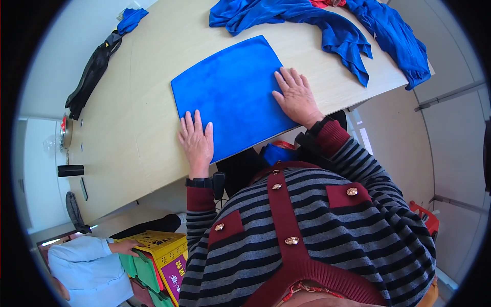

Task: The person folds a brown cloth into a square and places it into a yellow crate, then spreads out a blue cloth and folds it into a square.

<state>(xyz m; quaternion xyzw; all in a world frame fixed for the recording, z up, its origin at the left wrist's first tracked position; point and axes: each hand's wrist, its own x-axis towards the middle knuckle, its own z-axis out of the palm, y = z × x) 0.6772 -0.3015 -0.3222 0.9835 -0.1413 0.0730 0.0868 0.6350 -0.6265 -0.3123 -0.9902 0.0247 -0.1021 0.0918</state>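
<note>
A flat blue cloth (232, 102), roughly four-sided, lies smooth on the pale wooden table (138, 112) in front of me. On its left edge, toward the near corner, rests my left hand (196, 140), open with fingers stretched out and partly on the bare table. My right hand (297, 96) lies flat over the cloth's right edge, its fingers spread and pointing up and left. Neither hand grips anything. The cloth's near edge runs along the table's front edge.
Crumpled blue garments (337, 36) lie across the far right. A black garment (94, 74) and a small blue cloth (131, 20) lie at the far left edge, a black cylinder (70, 170) nearer. Lower left, a person in white (92, 268) touches a yellow crate (158, 240).
</note>
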